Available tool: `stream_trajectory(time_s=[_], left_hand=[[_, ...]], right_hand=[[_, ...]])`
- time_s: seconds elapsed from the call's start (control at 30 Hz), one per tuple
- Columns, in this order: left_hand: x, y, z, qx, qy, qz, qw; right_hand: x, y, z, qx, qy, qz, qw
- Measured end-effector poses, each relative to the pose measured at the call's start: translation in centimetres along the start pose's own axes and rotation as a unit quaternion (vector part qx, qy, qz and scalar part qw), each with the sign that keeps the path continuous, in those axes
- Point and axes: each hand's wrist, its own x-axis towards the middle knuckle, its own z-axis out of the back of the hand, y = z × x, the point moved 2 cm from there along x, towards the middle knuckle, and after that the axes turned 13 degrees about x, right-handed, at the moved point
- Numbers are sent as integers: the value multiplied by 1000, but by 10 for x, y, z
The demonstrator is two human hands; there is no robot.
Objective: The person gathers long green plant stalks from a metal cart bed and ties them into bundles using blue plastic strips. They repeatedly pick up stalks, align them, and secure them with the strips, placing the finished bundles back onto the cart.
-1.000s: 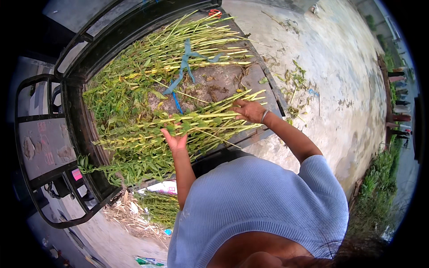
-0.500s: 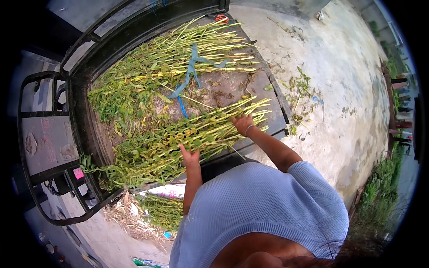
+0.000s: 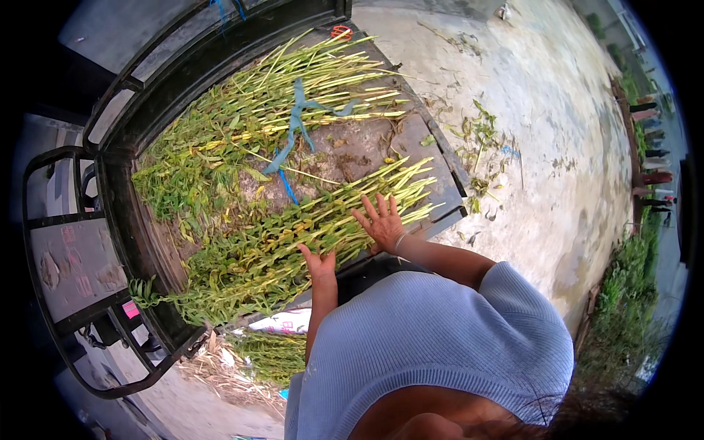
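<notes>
A bundle of cut green stalks with leaves and pods (image 3: 293,238) lies along the near side of a cart bed (image 3: 359,150). My right hand (image 3: 380,223) rests over the bundle's pale cut ends, fingers spread. Against its near edge is my left hand (image 3: 320,266), thumb and fingers apart; the fingers are partly hidden among the leaves. Neither hand grips anything that I can see. A second heap of stalks (image 3: 242,121) covers the far side of the bed. A blue-green cloth strip (image 3: 295,121) and a blue cord (image 3: 288,188) lie between the two.
A dark metal frame (image 3: 115,121) borders the bed at the left and back. More stalks (image 3: 273,356) and dry husks (image 3: 220,370) lie on the ground below. Fallen leaves (image 3: 480,139) litter the concrete (image 3: 543,110) at right. A red-orange coil (image 3: 342,32) sits at the far corner.
My right hand has drawn back toward me, its fingers now spread wide. The left hand has shifted slightly right and down. The view has moved a little; the bundle stays in place.
</notes>
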Motion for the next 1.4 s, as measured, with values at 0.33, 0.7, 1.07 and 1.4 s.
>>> stream_trajectory(time_s=[0.33,0.7,1.07,1.4], left_hand=[[-22,-7,39,242,-47,9,969],[-48,-65,52,886,-238,-344,202],[7,-133,-2,985,-57,-67,147],[31,-138,22,985,-43,-83,147]], right_hand=[[82,-53,-88,26,69,-42,996],[93,-64,-99,42,111,-23,993],[105,-67,-108,18,180,25,983],[272,-7,-89,248,-40,66,966]])
